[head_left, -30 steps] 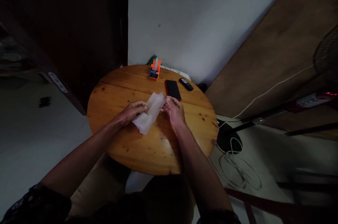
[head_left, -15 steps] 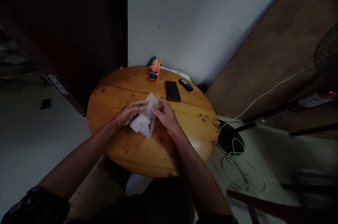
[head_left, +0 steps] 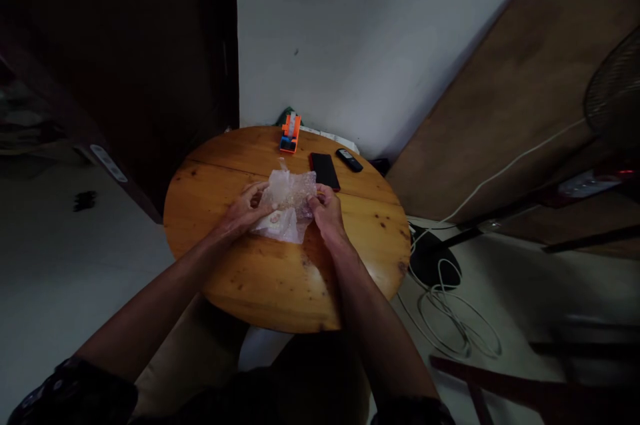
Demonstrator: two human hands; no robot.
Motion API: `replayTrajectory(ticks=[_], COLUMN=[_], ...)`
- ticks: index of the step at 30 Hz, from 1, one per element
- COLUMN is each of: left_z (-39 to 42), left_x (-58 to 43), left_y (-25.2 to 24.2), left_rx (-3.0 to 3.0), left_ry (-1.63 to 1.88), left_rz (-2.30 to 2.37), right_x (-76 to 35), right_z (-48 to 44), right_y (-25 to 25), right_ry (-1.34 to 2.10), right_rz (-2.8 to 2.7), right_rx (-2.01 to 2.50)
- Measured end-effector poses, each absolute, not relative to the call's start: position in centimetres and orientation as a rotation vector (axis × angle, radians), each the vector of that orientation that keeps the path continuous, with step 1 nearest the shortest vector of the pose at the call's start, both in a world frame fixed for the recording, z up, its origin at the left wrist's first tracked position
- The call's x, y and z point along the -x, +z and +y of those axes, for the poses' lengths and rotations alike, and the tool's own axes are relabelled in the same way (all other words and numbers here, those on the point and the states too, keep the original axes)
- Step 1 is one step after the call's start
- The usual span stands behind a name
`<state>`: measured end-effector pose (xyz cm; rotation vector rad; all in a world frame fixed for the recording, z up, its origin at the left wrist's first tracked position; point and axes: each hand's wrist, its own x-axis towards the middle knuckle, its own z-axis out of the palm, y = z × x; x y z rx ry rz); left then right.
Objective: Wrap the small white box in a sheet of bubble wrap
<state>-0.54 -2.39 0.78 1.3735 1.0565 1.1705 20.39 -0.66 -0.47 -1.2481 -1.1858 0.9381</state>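
A crumpled sheet of clear bubble wrap (head_left: 293, 193) is spread between my hands above the round wooden table (head_left: 240, 285). My left hand (head_left: 245, 209) grips its left side, thumb on top and fingers curled behind. At the right edge, my right hand (head_left: 326, 206) pinches the wrap between thumb and fingers. Its lower flap hangs toward me. Whether anything lies inside the folds, I cannot tell. Just beyond my right hand lies a dark phone with a red edge (head_left: 325, 171).
An orange and blue tape dispenser (head_left: 290, 133) stands at the table's far edge. To its right lies a small black keypad phone (head_left: 349, 159). A wall (head_left: 350, 45) rises behind the table. Coiled white cable (head_left: 450, 308) and a fan (head_left: 615, 88) are on the right.
The bubble wrap has been opened out wider. My right hand has moved right with its edge, while my left hand stays on the left side, its thumb now over the wrap.
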Motion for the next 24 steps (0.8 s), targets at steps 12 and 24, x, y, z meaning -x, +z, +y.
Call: replayTrajectory(ticks=[12,24], left_z=[-1.5,-0.9], left_x=[1.4,2.3], left_y=[0.3,0.0], left_rx=[-1.403,-1.179], left_ry=[1.254,1.243], left_rz=[1.465,1.467], right_x=[-20.8,-22.0], right_z=[-0.2,0.4], right_y=[-0.5,-0.9], right_ry=[0.841,0.865], right_rz=[-1.162,-1.193], right_rx=[1.247,1.4])
